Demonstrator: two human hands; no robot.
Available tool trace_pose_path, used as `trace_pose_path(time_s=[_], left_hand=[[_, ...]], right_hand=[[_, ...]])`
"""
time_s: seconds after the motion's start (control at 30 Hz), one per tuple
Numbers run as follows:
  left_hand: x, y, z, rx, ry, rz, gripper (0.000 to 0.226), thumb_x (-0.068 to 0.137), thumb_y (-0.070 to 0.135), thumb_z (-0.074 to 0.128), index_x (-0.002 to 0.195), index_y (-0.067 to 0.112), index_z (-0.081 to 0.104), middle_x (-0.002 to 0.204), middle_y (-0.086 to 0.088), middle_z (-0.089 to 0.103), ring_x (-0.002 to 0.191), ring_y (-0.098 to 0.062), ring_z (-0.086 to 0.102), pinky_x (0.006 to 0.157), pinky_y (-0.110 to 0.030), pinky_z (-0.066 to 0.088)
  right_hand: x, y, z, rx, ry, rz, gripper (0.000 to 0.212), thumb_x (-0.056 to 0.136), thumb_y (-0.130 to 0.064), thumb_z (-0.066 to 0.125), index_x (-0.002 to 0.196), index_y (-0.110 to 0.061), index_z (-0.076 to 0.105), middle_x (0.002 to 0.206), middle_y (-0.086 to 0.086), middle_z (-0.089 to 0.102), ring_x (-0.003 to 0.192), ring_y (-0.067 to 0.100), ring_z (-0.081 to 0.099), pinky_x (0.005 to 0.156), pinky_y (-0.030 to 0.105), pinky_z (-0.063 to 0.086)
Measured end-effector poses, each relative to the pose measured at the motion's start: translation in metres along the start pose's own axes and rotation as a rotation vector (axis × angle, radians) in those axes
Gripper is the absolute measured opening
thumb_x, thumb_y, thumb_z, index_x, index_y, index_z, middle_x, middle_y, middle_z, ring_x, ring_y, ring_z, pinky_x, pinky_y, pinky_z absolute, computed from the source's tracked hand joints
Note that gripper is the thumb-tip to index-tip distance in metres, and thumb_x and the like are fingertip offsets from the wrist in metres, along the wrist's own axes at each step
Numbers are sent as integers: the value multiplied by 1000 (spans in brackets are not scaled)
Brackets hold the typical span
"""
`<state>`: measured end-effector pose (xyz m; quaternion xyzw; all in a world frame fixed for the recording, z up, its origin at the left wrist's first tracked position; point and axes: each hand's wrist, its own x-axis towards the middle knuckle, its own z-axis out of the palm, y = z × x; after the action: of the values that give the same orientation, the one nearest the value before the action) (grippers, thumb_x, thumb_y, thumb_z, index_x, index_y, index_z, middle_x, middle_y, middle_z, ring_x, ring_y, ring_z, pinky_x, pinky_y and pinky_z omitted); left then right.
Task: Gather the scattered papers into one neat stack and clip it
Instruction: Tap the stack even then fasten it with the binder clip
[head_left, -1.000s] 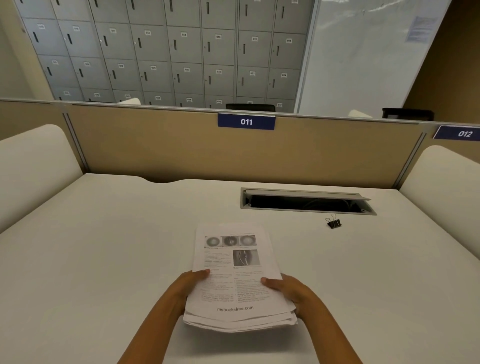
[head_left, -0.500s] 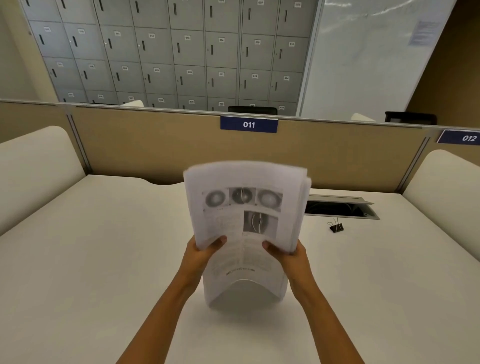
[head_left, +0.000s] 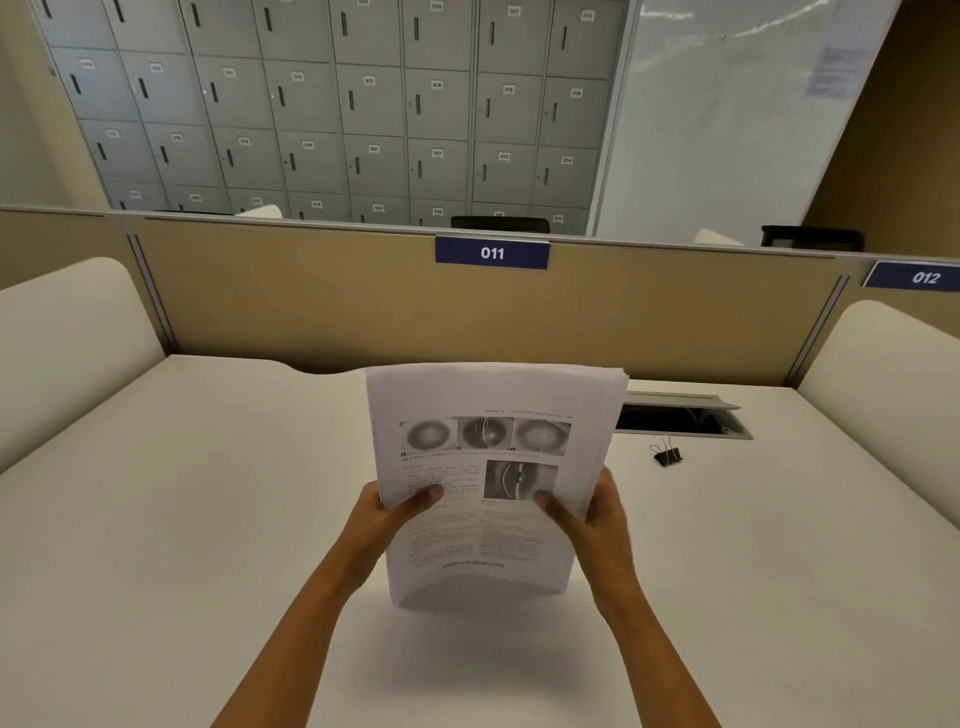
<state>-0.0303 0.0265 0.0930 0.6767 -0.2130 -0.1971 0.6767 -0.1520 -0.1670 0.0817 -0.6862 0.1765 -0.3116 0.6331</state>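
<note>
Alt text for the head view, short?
Left hand and right hand grip the sides of a stack of printed papers, held upright over a white desk. A black binder clip lies on the desk to its right.

There is one view only, from a wide-angle camera worn on the person's head. It looks forward and down over the white desk (head_left: 182, 545), toward the tan partition (head_left: 311, 312) at the far side. The papers (head_left: 493, 395) in the middle are near to the lens. Above the partition the view reaches the grey lockers (head_left: 363, 104) and a whiteboard (head_left: 727, 130), which are well apart from the camera.
</note>
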Motion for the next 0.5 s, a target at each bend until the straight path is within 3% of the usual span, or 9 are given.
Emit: trace_pose_path(time_s=[0.1,0.17,0.23,0.37,0.5], left_hand=[[0,3,-1,3,-3,22,81,34,67,78,101,22,67,98,-5,72,91,-29,67,78,-46,57],[0,6,-1,3,-21,31,80,33,68,77,99,25,67,96,-2,73,90,-27,68,78,-45,57],[0,8,-1,4,-41,34,75,35,65,79,99,27,67,97,-1,73,91,-26,68,79,-46,56],[-2,11,-4,18,-88,29,74,34,64,80,99,31,65,97,1,73,91,-23,68,77,-42,58],[-3,13,-4,41,-119,16,78,28,69,78,97,36,63,93,9,72,88,-16,68,70,-31,57]], right_hand=[[-4,-8,4,99,126,-128,65,74,-47,68,130,-36,38,116,-15,61,102,8,64,74,25,58],[-6,-13,10,57,90,-162,69,69,-68,59,129,-47,34,120,-21,55,106,4,60,75,23,58],[-6,-14,16,28,40,-155,73,66,-78,50,130,-50,30,127,-15,51,111,7,58,79,26,58],[-4,-15,19,10,12,-167,88,69,-81,41,143,-39,18,135,-9,46,118,10,54,77,22,57],[-2,-16,21,33,-18,-173,89,71,-79,39,146,-37,12,136,-13,46,118,7,55,78,23,56]])
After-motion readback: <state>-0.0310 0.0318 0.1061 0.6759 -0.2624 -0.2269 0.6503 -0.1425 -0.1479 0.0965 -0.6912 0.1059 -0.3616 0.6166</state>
